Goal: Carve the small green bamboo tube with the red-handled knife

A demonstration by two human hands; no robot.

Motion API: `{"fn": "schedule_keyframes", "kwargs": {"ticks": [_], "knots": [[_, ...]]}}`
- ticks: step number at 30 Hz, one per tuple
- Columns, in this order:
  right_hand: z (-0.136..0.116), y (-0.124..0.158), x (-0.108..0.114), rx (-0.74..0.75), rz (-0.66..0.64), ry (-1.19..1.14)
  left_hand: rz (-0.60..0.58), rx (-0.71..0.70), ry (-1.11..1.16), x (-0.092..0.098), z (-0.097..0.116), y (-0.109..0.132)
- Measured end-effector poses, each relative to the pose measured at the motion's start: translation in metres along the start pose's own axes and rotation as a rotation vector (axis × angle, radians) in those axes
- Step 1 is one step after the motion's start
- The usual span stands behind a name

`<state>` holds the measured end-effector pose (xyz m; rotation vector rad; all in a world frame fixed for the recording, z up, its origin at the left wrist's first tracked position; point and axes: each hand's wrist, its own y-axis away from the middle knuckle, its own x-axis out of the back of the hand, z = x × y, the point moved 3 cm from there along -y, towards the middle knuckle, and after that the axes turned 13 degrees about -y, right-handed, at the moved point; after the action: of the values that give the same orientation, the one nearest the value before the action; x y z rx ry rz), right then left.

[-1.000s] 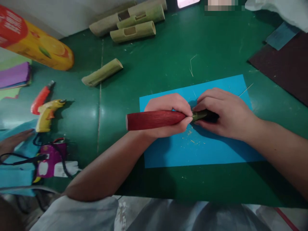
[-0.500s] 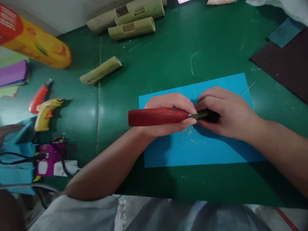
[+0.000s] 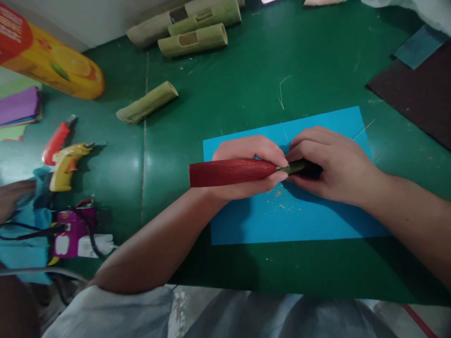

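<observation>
Over the sheet of blue paper (image 3: 246,230), my left hand (image 3: 243,148) is closed, and a tool with a red wooden handle (image 3: 229,172) lies along it. Thumb and fingertips pinch near the handle's thin metal neck; the working end is hidden. Fingers of my right hand (image 3: 331,162) wrap round a dark green piece of bamboo (image 3: 296,167), mostly covered by the hand. The tool's neck meets the bamboo where the two hands come together. Fine pale shavings (image 3: 282,206) are scattered on the paper below.
Cut bamboo tubes (image 3: 193,41) lie at the back; another tube (image 3: 148,103) is nearer. Left are a juice bottle (image 3: 70,65), red-handled cutter (image 3: 58,141), yellow glue gun (image 3: 68,166), purple box with cables (image 3: 70,230) and another person's hand (image 3: 16,195). Dark sheets (image 3: 416,94) lie right.
The outer end of the red handle has dipped slightly towards me and shifted a little right. At the far left, the other person's hand reaches further in, and the blue cloth by it has shifted.
</observation>
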<state>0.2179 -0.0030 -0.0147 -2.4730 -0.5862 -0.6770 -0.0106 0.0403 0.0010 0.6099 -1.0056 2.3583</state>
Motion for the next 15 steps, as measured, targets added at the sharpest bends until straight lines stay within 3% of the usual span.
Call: {"fn": "schedule_keyframes", "kwargs": {"ticks": [5, 15], "knots": [[-0.001, 0.0007, -0.0002, 0.073, 0.011, 0.037, 0.017, -0.058, 0.067, -0.0002, 0.0023, -0.0029], [-0.0028, -0.0006, 0.0006, 0.008, -0.013, 0.026, 0.004, -0.03, 0.081, -0.0005, -0.002, 0.0009]]}}
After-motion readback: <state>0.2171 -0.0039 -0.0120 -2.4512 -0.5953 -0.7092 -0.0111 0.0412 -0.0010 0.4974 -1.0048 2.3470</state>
